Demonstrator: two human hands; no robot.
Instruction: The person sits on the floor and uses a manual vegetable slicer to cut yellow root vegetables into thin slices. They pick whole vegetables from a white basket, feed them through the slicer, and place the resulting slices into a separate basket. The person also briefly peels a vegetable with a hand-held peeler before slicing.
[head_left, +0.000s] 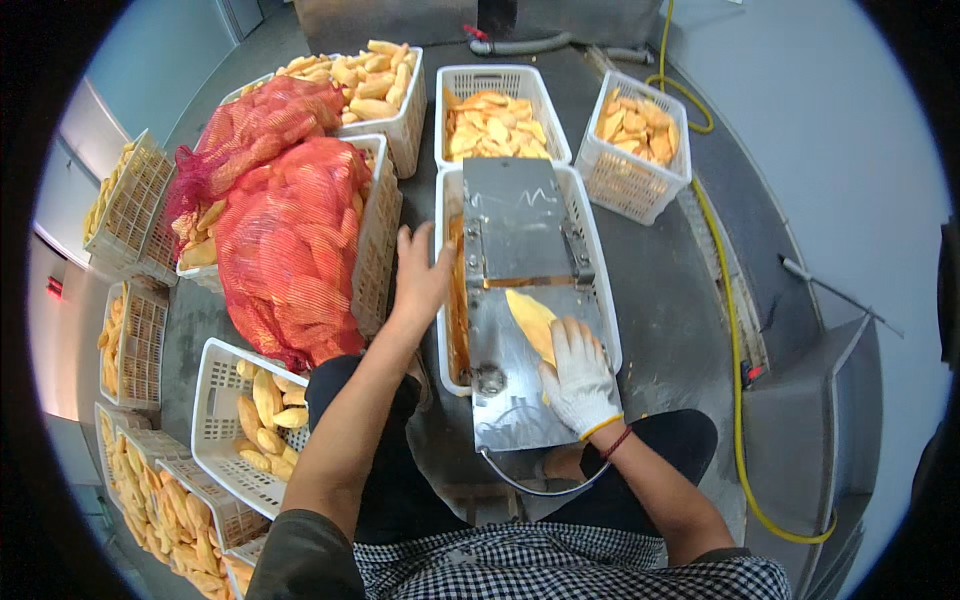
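My right hand (581, 379), in a white knit glove with a yellow cuff, lies over a peeled yellow root, apparently a sweet potato (531, 319). Its pointed end sticks out past my fingers, and the rest is hidden under the glove. Beneath it is the flat metal plate of a slicer (510, 416), with a bolted metal cover (521, 225) over its far half. The slicer rests on a white plastic crate (600, 262). My bare left hand (422, 274) holds nothing, fingers apart, near that crate's left rim.
Cut pieces fill a crate (495, 67) beyond the slicer and another crate (634, 176) at right. Red mesh sacks of roots (292, 240) lie on crates at left. Beside my left arm tilts a crate of peeled roots (217, 390). A yellow hose (724, 277) runs along the right.
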